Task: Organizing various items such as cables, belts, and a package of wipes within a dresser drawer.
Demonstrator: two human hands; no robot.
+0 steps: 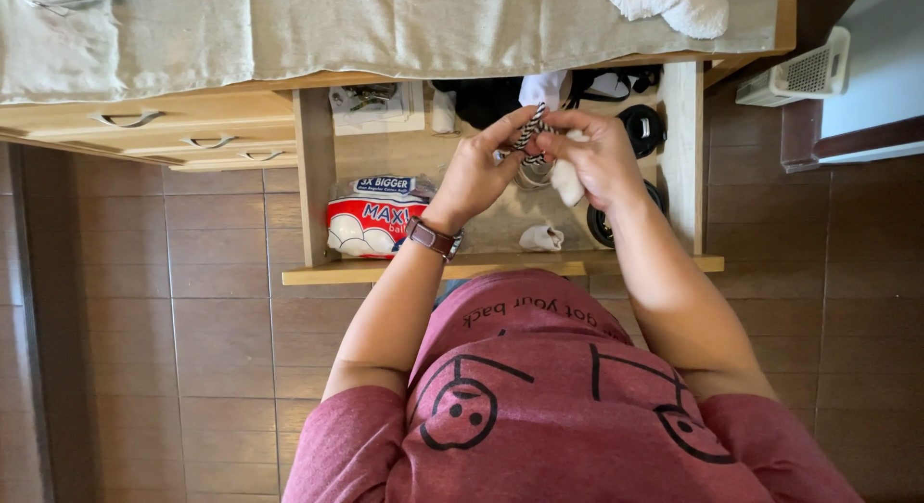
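Observation:
My left hand (478,171), with a brown-strapped watch on its wrist, and my right hand (602,156) meet above an open wooden drawer (500,268). Between the fingertips of both hands is a black-and-white striped cord (529,129). My right hand also holds a white piece (568,182) that hangs below its palm; what it is I cannot tell. Both hands are raised above the drawer's contents.
In the drawer lie a red-and-white bag of cotton balls (371,219), a small white item (541,237), coiled black cables (642,128) and dark clutter at the back. Closed drawers (144,123) are to the left. A beige cloth (385,26) covers the top. A white vented object (799,75) stands on the brown tiled floor at right.

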